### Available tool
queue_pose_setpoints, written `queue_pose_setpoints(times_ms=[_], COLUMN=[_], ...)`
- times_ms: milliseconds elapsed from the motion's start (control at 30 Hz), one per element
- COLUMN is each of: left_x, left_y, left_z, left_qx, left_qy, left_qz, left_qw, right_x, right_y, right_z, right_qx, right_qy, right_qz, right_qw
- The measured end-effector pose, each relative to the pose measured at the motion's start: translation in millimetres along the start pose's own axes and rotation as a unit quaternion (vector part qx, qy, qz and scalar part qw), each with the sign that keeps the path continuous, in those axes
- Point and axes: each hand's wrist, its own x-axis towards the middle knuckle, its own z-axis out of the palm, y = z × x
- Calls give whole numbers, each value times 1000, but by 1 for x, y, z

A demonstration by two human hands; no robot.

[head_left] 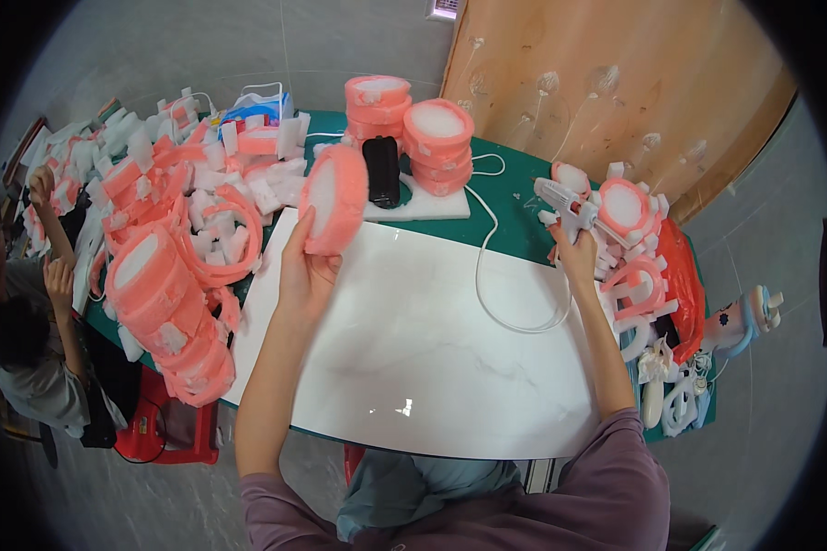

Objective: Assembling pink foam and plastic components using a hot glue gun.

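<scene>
My left hand (309, 268) is closed on a round pink foam piece (347, 202) with a white disc face, held tilted above the left part of a white marbled board (432, 349). In my right hand (575, 255) is a white hot glue gun (568, 204), gripped by its handle near the board's far right corner. A white cord (496, 312) loops from the gun's side across the board. Just past the board, two stacks of similar pink foam rounds (439, 138) stand beside a black oblong case (381, 172) on a white foam sheet (432, 207).
Pink and white foam pieces (170, 298) are heaped on the left of the green table (515, 179). More foam, a red plastic bag (680, 285) and a light blue tumbler (740, 321) crowd the right. Another person (37, 340) sits at far left, near a red stool (156, 422).
</scene>
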Motion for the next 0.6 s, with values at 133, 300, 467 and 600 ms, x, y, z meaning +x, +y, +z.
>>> queue_pose_setpoints(times_ms=[133,300,467,600], left_x=[-3,-2,5,1], left_y=[-10,-16,-25,-30], left_z=[11,6,-8,-3], left_qx=[57,128,182,195], left_qy=[56,89,59,61], left_qz=[-24,-48,-35,-43], left_qw=[996,987,981,978], right_x=[12,12,10,7], right_y=[38,58,48,48], right_z=[3,15,-2,-3], right_qx=[-19,-31,-205,-196], right_qy=[7,-18,-32,-46], right_qz=[37,-9,-40,-65], right_qw=[999,999,977,977])
